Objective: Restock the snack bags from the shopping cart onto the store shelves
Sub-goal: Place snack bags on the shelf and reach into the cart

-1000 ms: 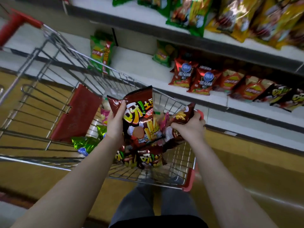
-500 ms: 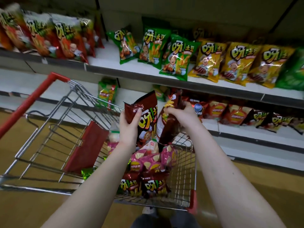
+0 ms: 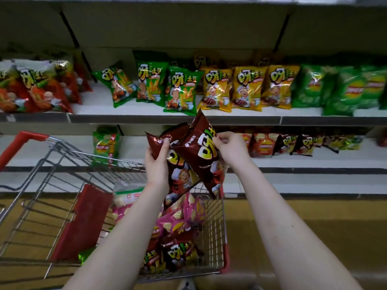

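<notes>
My left hand (image 3: 157,164) grips a dark brown snack bag (image 3: 180,176) by its left edge. My right hand (image 3: 231,148) pinches a second dark brown snack bag (image 3: 199,151) by its right side, and this bag overlaps the first. Both bags are held above the shopping cart (image 3: 69,164), level with the lower shelf (image 3: 303,164). In the cart's front end lie pink bags (image 3: 178,218) and more brown bags (image 3: 178,252). The upper shelf (image 3: 136,118) carries red, green and yellow bags.
The cart has a red handle (image 3: 14,147) at left and a red folded seat flap (image 3: 83,222). The lower shelf holds a green bag (image 3: 105,143) at left and a row of red and brown bags (image 3: 293,143) at right. Yellow floor lies below.
Both hands have lifted the two brown bags higher out of the cart, toward the shelves. The view has tilted up, so the upper shelf now fills more of the frame.
</notes>
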